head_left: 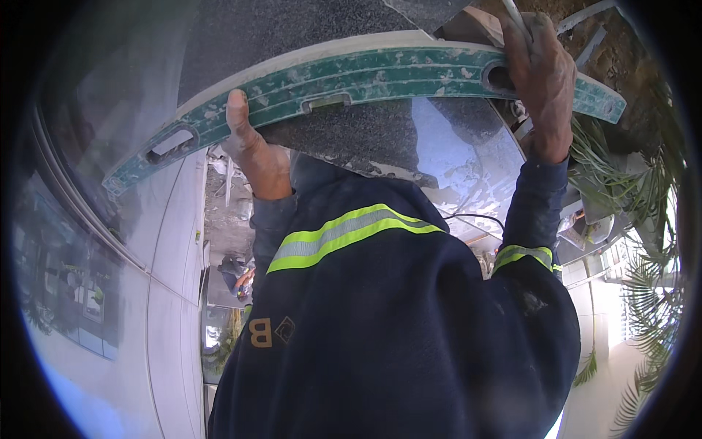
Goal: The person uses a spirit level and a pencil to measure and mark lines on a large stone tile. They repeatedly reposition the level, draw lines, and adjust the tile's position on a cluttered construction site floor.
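A long green spirit level (pixel 409 73), smeared with pale dust, lies across a dark speckled stone slab (pixel 329 135). Toward its left end, my left hand (pixel 256 157) grips it with the thumb up against the near face; the other fingers are hidden. My right hand (pixel 541 84) is wrapped over the level near its right end, beside the oval hand slot. A thin pale rod (pixel 516 18) sticks up between the fingers of that hand; its kind does not show. Part of the slab's surface is shiny and streaked with white.
A glass pane (pixel 80 271) and white wall panels (pixel 172 293) run along the left. Palm fronds (pixel 607 164) hang close to my right arm. Bare soil (pixel 621 51) lies at the upper right. A black cable (pixel 475 216) loops beside my body. Another person (pixel 238 278) is small at the lower left.
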Available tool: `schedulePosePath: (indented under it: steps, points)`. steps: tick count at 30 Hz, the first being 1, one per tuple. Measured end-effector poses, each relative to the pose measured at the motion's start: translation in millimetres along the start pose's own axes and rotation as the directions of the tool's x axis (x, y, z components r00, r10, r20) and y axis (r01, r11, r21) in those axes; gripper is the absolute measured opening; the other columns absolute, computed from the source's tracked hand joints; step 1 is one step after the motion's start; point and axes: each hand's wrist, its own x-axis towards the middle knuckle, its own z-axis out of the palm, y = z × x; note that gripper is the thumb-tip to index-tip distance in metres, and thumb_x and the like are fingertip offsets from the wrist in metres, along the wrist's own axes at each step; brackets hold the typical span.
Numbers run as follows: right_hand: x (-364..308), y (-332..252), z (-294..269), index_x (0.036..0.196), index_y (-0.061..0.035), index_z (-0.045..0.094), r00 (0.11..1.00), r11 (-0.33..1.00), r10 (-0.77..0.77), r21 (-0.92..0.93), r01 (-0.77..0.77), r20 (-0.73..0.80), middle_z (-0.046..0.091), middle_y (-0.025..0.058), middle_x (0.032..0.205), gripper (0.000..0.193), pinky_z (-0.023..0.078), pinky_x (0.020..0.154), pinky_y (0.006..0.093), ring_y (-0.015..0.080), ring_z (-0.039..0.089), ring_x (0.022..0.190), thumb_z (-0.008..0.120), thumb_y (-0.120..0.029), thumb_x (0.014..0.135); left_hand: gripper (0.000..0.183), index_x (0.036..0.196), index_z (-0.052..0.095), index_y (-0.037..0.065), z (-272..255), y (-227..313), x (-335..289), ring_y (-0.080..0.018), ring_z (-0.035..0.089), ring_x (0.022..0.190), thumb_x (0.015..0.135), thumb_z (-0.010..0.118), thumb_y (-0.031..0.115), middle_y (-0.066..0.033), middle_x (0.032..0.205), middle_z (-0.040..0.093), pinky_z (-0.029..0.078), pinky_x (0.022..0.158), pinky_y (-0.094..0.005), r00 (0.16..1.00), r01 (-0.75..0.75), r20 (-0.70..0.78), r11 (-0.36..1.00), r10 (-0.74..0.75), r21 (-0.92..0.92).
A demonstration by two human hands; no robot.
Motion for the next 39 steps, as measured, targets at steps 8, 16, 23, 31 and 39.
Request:
schedulePosePath:
  steps: [8, 16, 23, 31, 39]
  points:
    - [0.3, 7.5, 11.0, 0.116, -0.0106, 0.069, 0.972, 0.971, 0.235, 0.031, -0.236, 0.027, 0.062, 0.0153, 0.099, 0.027, 0.053, 0.072, 0.046, 0.0351, 0.067, 0.092, 0.068, -0.015, 0.09, 0.064, 0.131, 0.059, 0.008, 13.8, 4.6, 0.0, -0.0229, 0.062, 0.118, 0.083, 0.084, 0.042, -0.0096, 0.125, 0.062, 0.046, 0.111, -0.0405, 0.997, -0.071, 0.027, 0.997, 0.071, 0.0]
    - [21.7, 2.1, 3.9, 0.119, -0.0072, 0.07, 0.98, 0.981, 0.074, 0.191, -0.039, -0.182, 0.068, 0.0159, 0.099, 0.024, 0.053, 0.072, 0.0435, 0.034, 0.069, 0.084, 0.069, -0.012, 0.095, 0.052, 0.129, 0.058, 0.002, 6.5, 10.2, 1.9, -0.0167, 0.06, 0.107, 0.088, 0.085, 0.021, -0.0074, 0.119, 0.062, 0.048, 0.099, -0.0328, 0.997, -0.054, -0.063, 0.991, 0.046, -0.123]
    - [82.3, -129.9, -35.6, 0.135, -0.0071, 0.067, 0.927, 0.876, -0.346, 0.403, 0.265, 0.142, 0.065, 0.0175, 0.091, 0.04, 0.052, 0.069, 0.0419, 0.033, 0.067, 0.081, 0.068, -0.005, 0.094, 0.047, 0.118, 0.062, 0.001, 5.2, 23.8, 0.8, -0.0159, 0.065, 0.095, 0.085, 0.087, 0.024, -0.0059, 0.106, 0.068, 0.052, 0.087, -0.0328, 0.996, 0.053, 0.075, 0.994, -0.046, -0.098]
    - [145.9, -214.0, -0.3, 0.11, -0.0022, 0.068, 0.732, 0.633, -0.675, 0.582, 0.511, 0.092, 0.062, 0.0132, 0.081, 0.029, 0.053, 0.058, 0.0445, 0.0351, 0.067, 0.07, 0.073, -0.003, 0.081, 0.063, 0.122, 0.06, 0.002, 2.7, 14.2, 7.5, -0.0172, 0.066, 0.104, 0.074, 0.092, 0.028, -0.0072, 0.114, 0.069, 0.051, 0.095, -0.034, 0.993, 0.021, 0.117, 0.988, -0.003, -0.154]
    - [157.0, -242.3, 2.0, 0.095, 0.0022, 0.066, 0.73, 0.657, -0.664, 0.593, 0.465, 0.163, 0.064, 0.0211, 0.082, 0.011, 0.047, 0.056, 0.0468, 0.0427, 0.064, 0.066, 0.072, -0.005, 0.089, 0.074, 0.133, 0.058, 0.005, 4.8, 10.9, 2.3, -0.0293, 0.055, 0.126, 0.073, 0.09, 0.035, -0.0125, 0.129, 0.062, 0.04, 0.111, -0.0428, 0.999, -0.042, 0.009, 0.995, 0.042, 0.091]
